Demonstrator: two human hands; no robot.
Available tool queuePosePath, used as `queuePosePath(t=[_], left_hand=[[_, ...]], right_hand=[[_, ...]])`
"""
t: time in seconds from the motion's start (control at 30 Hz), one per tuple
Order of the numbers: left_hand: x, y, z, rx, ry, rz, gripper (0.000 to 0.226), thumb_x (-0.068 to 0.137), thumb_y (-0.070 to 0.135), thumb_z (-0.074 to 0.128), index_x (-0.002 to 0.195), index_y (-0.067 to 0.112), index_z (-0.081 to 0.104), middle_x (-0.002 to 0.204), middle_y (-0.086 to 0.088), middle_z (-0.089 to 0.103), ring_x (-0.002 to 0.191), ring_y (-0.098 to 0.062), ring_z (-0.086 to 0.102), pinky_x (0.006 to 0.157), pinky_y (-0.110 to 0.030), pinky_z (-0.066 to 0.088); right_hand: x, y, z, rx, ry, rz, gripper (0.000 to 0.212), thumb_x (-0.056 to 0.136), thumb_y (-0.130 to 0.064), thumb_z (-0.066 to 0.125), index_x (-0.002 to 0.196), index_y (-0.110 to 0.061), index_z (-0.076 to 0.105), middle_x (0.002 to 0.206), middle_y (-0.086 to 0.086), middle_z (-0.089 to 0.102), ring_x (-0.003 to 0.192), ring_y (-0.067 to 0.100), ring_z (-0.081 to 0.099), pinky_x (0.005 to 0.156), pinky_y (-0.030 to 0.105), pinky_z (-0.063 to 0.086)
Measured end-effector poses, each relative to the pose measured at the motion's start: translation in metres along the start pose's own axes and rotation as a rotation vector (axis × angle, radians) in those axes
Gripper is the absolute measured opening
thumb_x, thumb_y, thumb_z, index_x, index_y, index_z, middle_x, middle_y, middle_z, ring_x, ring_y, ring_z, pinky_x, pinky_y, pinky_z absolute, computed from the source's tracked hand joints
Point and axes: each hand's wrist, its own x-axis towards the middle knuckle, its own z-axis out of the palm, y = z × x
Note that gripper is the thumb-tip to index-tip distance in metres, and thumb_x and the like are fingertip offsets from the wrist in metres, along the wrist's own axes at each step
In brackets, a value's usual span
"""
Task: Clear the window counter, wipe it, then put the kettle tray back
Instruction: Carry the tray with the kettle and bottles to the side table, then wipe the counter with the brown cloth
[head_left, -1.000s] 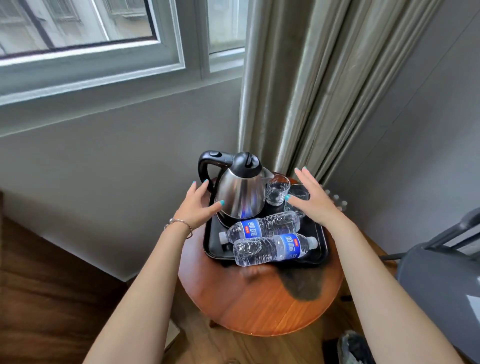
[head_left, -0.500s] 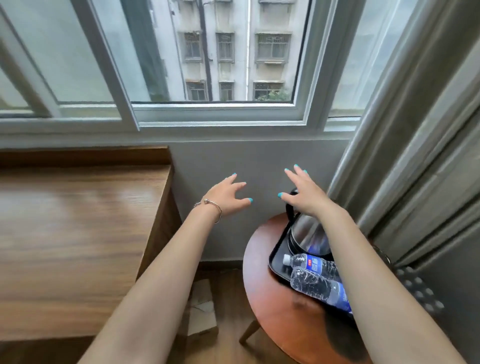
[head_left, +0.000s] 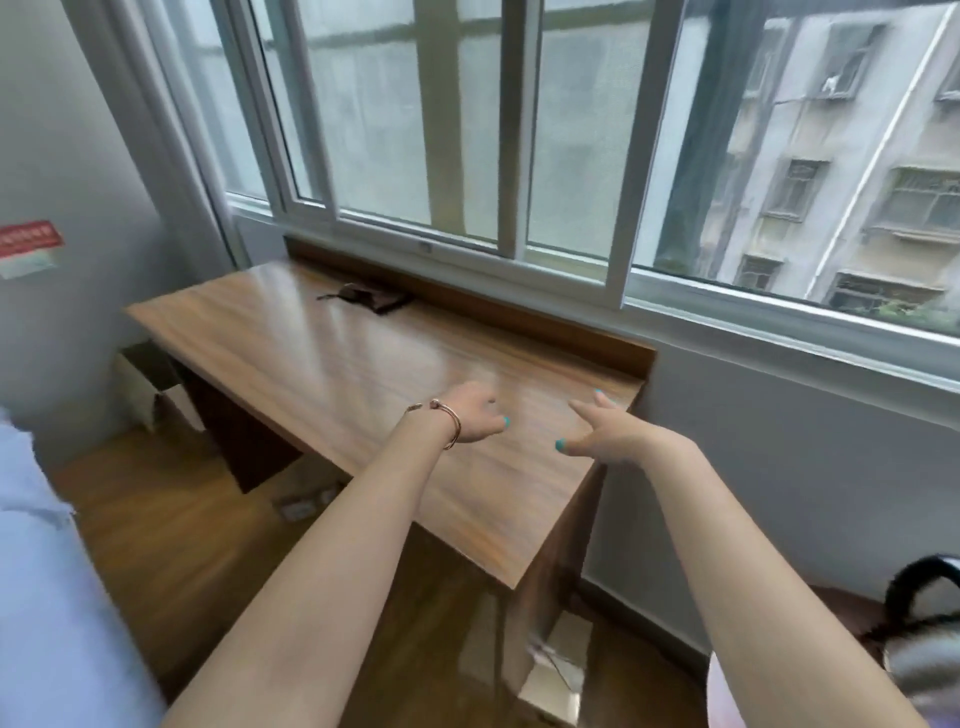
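Counter (head_left: 322, 358); red wall sticker (head_left: 31, 240), unreadable.

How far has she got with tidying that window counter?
Mostly cleared: the wooden counter holds only a small dark item by the window. Both hands, left and right, hover empty above it. The kettle waits at lower right. No cloth shows; wiping isn't evident.

glossy wood counter (head_left: 363, 374), metal bracelet (head_left: 451, 423)

Your table (head_left: 322, 364) sits directly below the window (head_left: 467, 156). On the table, a small pouch (head_left: 371, 299) lies at the back edge, near the window. Your left hand (head_left: 475, 418) and right hand (head_left: 605, 434) hover above the table's right end. The kettle (head_left: 924, 634) stands well right of the table, lower down.
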Motion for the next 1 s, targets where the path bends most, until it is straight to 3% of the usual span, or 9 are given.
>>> queuePosePath(t=[0.17, 0.23, 0.3, 0.33, 0.37, 0.4, 0.47, 0.7, 1.0], left_hand=[[-0.005, -0.087, -0.015, 0.021, -0.108, -0.099, 0.053, 0.093, 0.045, 0.048, 0.133, 0.01, 0.05, 0.141, -0.009, 0.045, 0.129, -0.025, 0.043, 0.108, -0.036, 0.035], [-0.001, -0.123, -0.022, 0.041, -0.174, -0.138, 0.033, 0.091, 0.05, 0.048, 0.111, 0.023, 0.052, 0.119, -0.002, 0.048, 0.11, -0.02, 0.046, 0.102, -0.033, 0.037], [0.002, -0.157, -0.03, 0.054, -0.225, -0.155, 0.026, 0.091, 0.053, 0.047, 0.098, 0.028, 0.048, 0.113, 0.001, 0.044, 0.102, -0.019, 0.042, 0.091, -0.03, 0.039], [0.002, -0.175, -0.035, 0.044, -0.246, -0.152, 0.031, 0.09, 0.055, 0.046, 0.103, 0.028, 0.053, 0.119, 0.0, 0.046, 0.108, -0.021, 0.044, 0.092, -0.029, 0.04], [0.004, -0.192, -0.04, 0.031, -0.25, -0.144, 0.046, 0.089, 0.058, 0.045, 0.121, 0.026, 0.054, 0.133, -0.002, 0.046, 0.12, -0.023, 0.044, 0.1, -0.034, 0.039], [0.008, -0.213, -0.043, 0.009, -0.239, -0.147, 0.061, 0.088, 0.06, 0.045, 0.138, 0.026, 0.044, 0.147, -0.001, 0.038, 0.133, -0.024, 0.038, 0.107, -0.04, 0.035], [0.014, -0.25, -0.049, -0.03, -0.187, -0.143, 0.071, 0.09, 0.058, 0.045, 0.15, 0.025, 0.028, 0.157, 0.001, 0.024, 0.143, -0.025, 0.024, 0.115, -0.044, 0.026], [0.031, -0.354, -0.072, -0.095, 0.015, -0.042, 0.071, 0.095, 0.045, 0.048, 0.153, 0.019, 0.016, 0.161, 0.002, 0.01, 0.147, -0.018, 0.013, 0.118, -0.036, 0.018], [0.103, -0.471, -0.08, -0.159, -0.066, -0.101, 0.076, 0.094, 0.05, 0.047, 0.154, 0.02, 0.011, 0.161, 0.001, 0.007, 0.148, -0.015, 0.008, 0.119, -0.035, 0.013]], right_hand=[[0.037, -0.08, 0.007, -0.149, -0.116, -0.031, 0.078, 0.096, -0.054, 0.049, 0.156, -0.025, 0.008, 0.163, 0.008, -0.009, 0.15, 0.029, -0.005, 0.117, 0.05, 0.011], [0.055, -0.111, 0.011, -0.166, -0.139, -0.026, 0.079, 0.095, -0.056, 0.048, 0.156, -0.026, 0.008, 0.163, 0.006, -0.009, 0.15, 0.029, -0.002, 0.117, 0.051, 0.012], [0.074, -0.144, 0.014, -0.186, -0.156, -0.01, 0.08, 0.095, -0.057, 0.048, 0.156, -0.026, 0.008, 0.164, 0.006, -0.008, 0.15, 0.03, 0.002, 0.117, 0.05, 0.014], [0.085, -0.161, 0.015, -0.189, -0.162, -0.006, 0.08, 0.095, -0.058, 0.048, 0.156, -0.027, 0.008, 0.164, 0.005, -0.007, 0.15, 0.03, 0.006, 0.117, 0.048, 0.015], [0.096, -0.178, 0.016, -0.185, -0.163, -0.004, 0.079, 0.095, -0.057, 0.048, 0.156, -0.027, 0.009, 0.164, 0.004, -0.005, 0.15, 0.029, 0.009, 0.117, 0.047, 0.016], [0.108, -0.195, 0.017, -0.177, -0.157, -0.009, 0.079, 0.094, -0.057, 0.048, 0.156, -0.027, 0.01, 0.164, 0.004, -0.002, 0.149, 0.028, 0.011, 0.117, 0.046, 0.016], [0.132, -0.228, 0.021, -0.15, -0.124, -0.038, 0.078, 0.095, -0.055, 0.05, 0.156, -0.026, 0.012, 0.164, 0.003, 0.003, 0.149, 0.027, 0.012, 0.117, 0.045, 0.015], [0.212, -0.314, 0.036, -0.098, -0.069, -0.133, 0.077, 0.096, -0.049, 0.052, 0.156, -0.026, 0.012, 0.164, 0.003, 0.005, 0.15, 0.022, 0.011, 0.118, 0.042, 0.014], [0.349, -0.368, 0.047, -0.055, -0.135, -0.118, 0.079, 0.094, -0.05, 0.054, 0.156, -0.024, 0.013, 0.164, 0.002, 0.004, 0.15, 0.021, 0.008, 0.118, 0.043, 0.013]])
